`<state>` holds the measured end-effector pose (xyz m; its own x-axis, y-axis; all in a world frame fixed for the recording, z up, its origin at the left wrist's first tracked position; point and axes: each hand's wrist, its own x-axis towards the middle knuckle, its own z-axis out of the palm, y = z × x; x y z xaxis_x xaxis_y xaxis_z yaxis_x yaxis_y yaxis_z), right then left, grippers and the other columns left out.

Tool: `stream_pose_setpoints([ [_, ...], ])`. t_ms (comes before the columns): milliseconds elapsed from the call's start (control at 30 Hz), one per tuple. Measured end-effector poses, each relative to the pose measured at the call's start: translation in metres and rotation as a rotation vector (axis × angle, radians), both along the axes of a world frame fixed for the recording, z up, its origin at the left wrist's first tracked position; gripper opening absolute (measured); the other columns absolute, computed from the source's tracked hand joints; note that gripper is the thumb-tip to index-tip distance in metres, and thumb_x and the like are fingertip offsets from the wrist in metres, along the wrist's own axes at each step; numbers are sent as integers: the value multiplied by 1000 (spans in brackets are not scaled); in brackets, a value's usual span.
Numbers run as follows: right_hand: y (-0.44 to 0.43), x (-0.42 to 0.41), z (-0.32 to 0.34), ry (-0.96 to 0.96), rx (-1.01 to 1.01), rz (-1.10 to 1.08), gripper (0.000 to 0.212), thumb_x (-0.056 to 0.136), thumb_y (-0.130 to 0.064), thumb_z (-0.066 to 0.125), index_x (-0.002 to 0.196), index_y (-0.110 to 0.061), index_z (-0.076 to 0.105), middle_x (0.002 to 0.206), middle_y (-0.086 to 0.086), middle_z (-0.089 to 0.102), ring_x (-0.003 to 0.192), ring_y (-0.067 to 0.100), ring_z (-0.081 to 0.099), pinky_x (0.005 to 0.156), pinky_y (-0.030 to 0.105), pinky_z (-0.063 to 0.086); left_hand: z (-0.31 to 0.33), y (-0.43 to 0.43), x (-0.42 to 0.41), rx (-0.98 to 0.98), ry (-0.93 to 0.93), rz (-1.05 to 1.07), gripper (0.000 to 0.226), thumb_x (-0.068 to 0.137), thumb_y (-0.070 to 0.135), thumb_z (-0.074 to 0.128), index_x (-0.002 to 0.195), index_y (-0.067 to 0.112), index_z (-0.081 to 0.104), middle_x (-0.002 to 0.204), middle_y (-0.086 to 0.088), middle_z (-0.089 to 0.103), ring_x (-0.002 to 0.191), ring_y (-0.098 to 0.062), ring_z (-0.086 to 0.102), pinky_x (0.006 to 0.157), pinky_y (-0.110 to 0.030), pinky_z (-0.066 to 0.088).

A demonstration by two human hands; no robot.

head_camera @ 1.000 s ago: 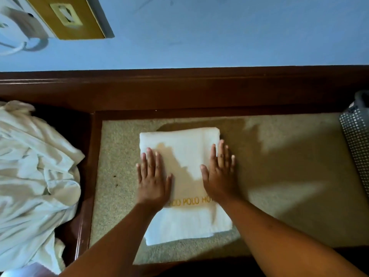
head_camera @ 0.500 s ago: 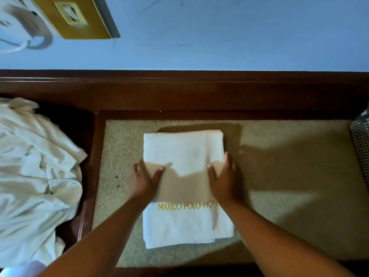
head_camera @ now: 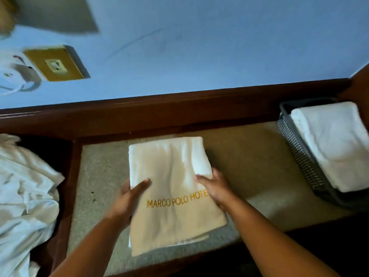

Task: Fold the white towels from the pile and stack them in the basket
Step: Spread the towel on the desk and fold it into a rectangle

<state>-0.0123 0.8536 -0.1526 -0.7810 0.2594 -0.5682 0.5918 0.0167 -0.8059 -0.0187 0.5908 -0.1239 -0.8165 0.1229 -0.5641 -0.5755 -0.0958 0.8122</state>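
Folded white towel (head_camera: 171, 188) at the middle of the worktop (head_camera: 259, 166), long side running away from the wearer, gold lettering MARCO POLO HOTE across its near half, the last letter covered. Held from both sides: left grip (head_camera: 127, 198) curled round the left edge, thumb flat on top and fingers tucked out of sight beneath; right grip (head_camera: 215, 188) curled round the right edge in the same way, thumb on top, fingers under the cloth. Far right part of the towel raised and rolled inward a little, brighter than the rest; near end touching the surface or not, impossible to tell. To the right, at the worktop's end, a dark perforated basket (head_camera: 299, 156), well apart from the held towel, with a stack of folded white towels (head_camera: 335, 144) inside, rising above its rim. To the left, beyond a dark wooden frame (head_camera: 68, 166), the pile of loose white towels (head_camera: 24, 196), crumpled, partly cut off by the picture's edge. Behind everything a pale blue wall (head_camera: 199, 47), with a brass socket plate (head_camera: 56, 64) at upper left and, beside it, something white and blurred, not identifiable. Both forearms bare, reaching in from the bottom edge.
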Motion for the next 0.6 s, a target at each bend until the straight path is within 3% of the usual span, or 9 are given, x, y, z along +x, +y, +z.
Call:
stream_pose_setpoints([
  [167, 88, 41, 42, 87, 40, -86, 34, 80, -20, 77, 113, -16, 69, 95, 5, 77, 86, 27, 75, 80, 50, 61, 34, 82, 4, 84, 73, -155, 29, 92, 20, 66, 120, 11, 65, 102, -29, 72, 77, -41, 71, 66, -53, 60],
  [300, 174, 66, 75, 166, 103, -196, 22, 86, -15, 75, 108, -17, 72, 95, 1, 78, 87, 22, 75, 79, 41, 60, 50, 172, -4, 180, 111, -257, 30, 96, 17, 59, 125, 8, 62, 103, -26, 73, 74, -34, 72, 58, -43, 60],
  [400, 252, 77, 95, 215, 180, -256, 33, 76, -29, 79, 108, -21, 72, 98, -1, 78, 91, 21, 74, 83, 42, 60, 65, 250, -11, 240, 157, -335, 29, 99, 16, 57, 128, 13, 61, 111, -23, 72, 89, -39, 72, 69, -50, 62],
  [500, 340, 79, 114, 249, 275, -270, 24, 81, -24, 79, 104, -28, 71, 98, -3, 77, 92, 20, 73, 83, 40, 59, 74, 334, -18, 301, 216, -419, 29, 99, 20, 62, 128, 14, 62, 118, -24, 69, 103, -46, 68, 85, -59, 57],
  [600, 418, 73, 127, 262, 368, -284, 21, 85, -18, 77, 104, -26, 70, 95, -4, 75, 90, 20, 72, 81, 36, 58, 84, 414, -24, 281, 249, -443, 31, 97, 21, 63, 127, 13, 62, 113, -20, 71, 98, -39, 71, 76, -50, 60],
])
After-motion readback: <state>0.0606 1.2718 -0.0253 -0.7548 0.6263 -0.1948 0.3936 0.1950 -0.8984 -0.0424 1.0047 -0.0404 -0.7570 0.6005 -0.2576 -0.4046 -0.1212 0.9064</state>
